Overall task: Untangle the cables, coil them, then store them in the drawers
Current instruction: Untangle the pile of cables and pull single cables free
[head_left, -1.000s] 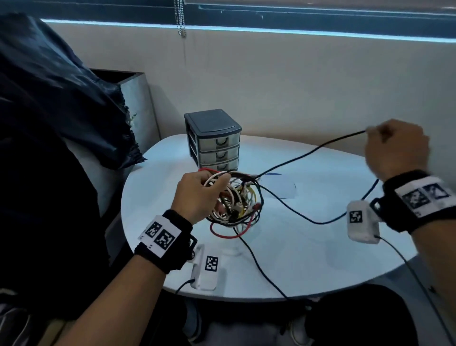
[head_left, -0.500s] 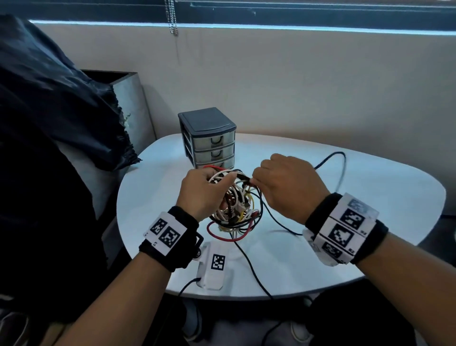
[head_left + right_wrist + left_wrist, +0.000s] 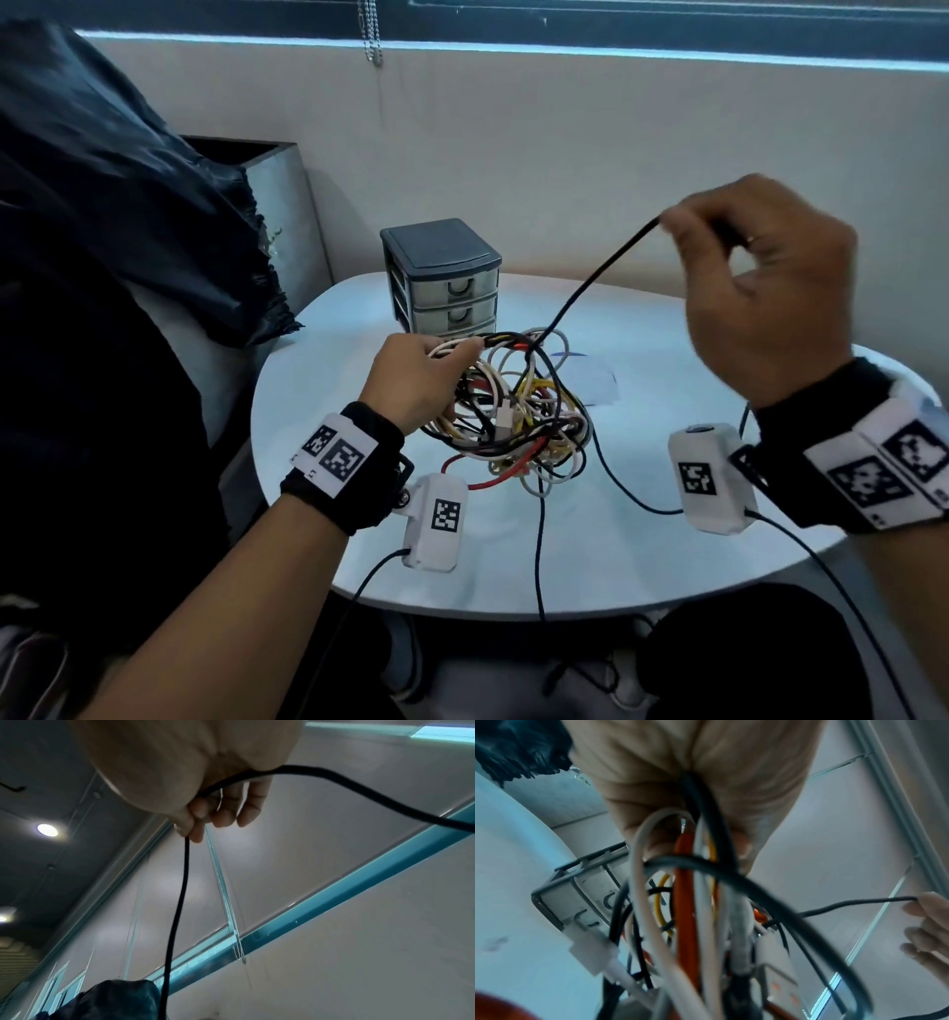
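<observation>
A tangle of white, black, red and yellow cables (image 3: 518, 411) lies on the round white table (image 3: 590, 555). My left hand (image 3: 418, 377) grips the top of the bundle (image 3: 693, 874), fingers curled round several strands. My right hand (image 3: 760, 288) is raised to the right and pinches a black cable (image 3: 595, 280) between thumb and fingers (image 3: 197, 817). That cable runs taut down into the tangle; its other part loops back under my palm (image 3: 359, 789). A small grey three-drawer unit (image 3: 444, 280) stands behind the tangle, drawers shut.
A dark bag (image 3: 128, 205) sits at the left beside a grey box (image 3: 272, 195). A wall rises behind the table. A sheet of paper (image 3: 595, 383) lies right of the tangle. A black cable (image 3: 539, 545) hangs over the front table edge.
My right hand went from the tangle up and to the right, drawing the black cable out taut. The left hand stayed on the bundle.
</observation>
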A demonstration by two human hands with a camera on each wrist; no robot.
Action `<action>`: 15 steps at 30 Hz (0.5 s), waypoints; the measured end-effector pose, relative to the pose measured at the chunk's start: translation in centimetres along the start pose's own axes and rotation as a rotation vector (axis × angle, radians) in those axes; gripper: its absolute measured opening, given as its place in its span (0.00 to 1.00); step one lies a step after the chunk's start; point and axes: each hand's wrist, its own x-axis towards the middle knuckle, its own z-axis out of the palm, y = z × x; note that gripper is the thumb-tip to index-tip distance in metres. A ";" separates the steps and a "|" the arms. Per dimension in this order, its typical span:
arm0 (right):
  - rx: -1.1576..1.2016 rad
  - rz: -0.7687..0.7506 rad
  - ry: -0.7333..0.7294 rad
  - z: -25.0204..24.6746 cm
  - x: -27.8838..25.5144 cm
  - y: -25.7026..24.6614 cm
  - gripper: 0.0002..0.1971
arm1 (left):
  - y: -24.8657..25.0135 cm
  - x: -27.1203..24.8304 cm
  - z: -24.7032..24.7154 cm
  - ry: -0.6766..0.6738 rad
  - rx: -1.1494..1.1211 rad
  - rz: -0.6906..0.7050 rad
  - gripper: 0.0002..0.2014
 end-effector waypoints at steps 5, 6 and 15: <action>0.045 0.157 0.028 0.0 0.3 0.8 0.12 | 0.0 -0.3 -0.7 -0.003 0.005 0.017 0.23; 0.020 0.206 -0.065 0.5 0.0 1.5 0.11 | 0.1 -0.3 -0.6 -0.012 0.011 0.021 0.23; -0.576 -0.190 -0.886 6.3 -6.5 -2.9 0.16 | 1.8 -0.2 1.4 -0.007 0.103 0.070 0.15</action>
